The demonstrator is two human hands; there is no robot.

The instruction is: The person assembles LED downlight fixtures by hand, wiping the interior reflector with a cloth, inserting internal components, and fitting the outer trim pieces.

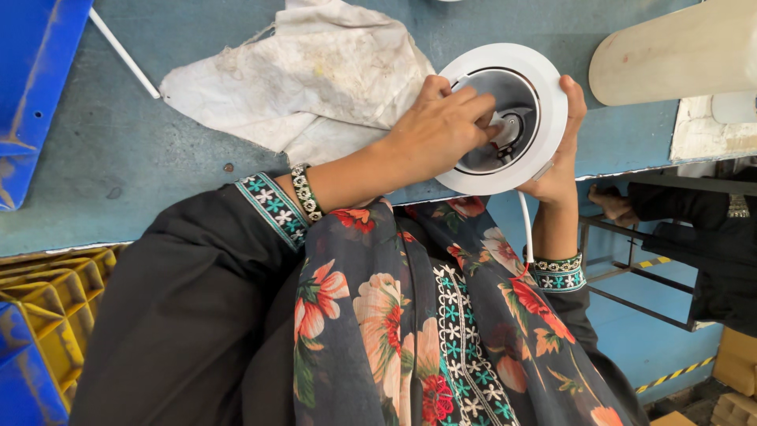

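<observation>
Blue-grey worktable (142, 150) spans view; stained white rag (315, 71) spread on it, touching fixture's left side; blue bin (35, 87) at far left corner; round white recessed light housing (544, 87) sits at table's near edge, open side up; left hand (441, 126) over it, fingers curled down into centre fitting; right hand (564, 170) cups outer rim, likely steadying it; thin white cable (525, 229) hangs below.

Lamps: we count one (505, 118)
Hands on it: we see two, left (441, 126) and right (561, 162)
Rags: one (303, 75)
Yellow crates: one (59, 304)
Bracelets: we spot one (305, 192)
</observation>
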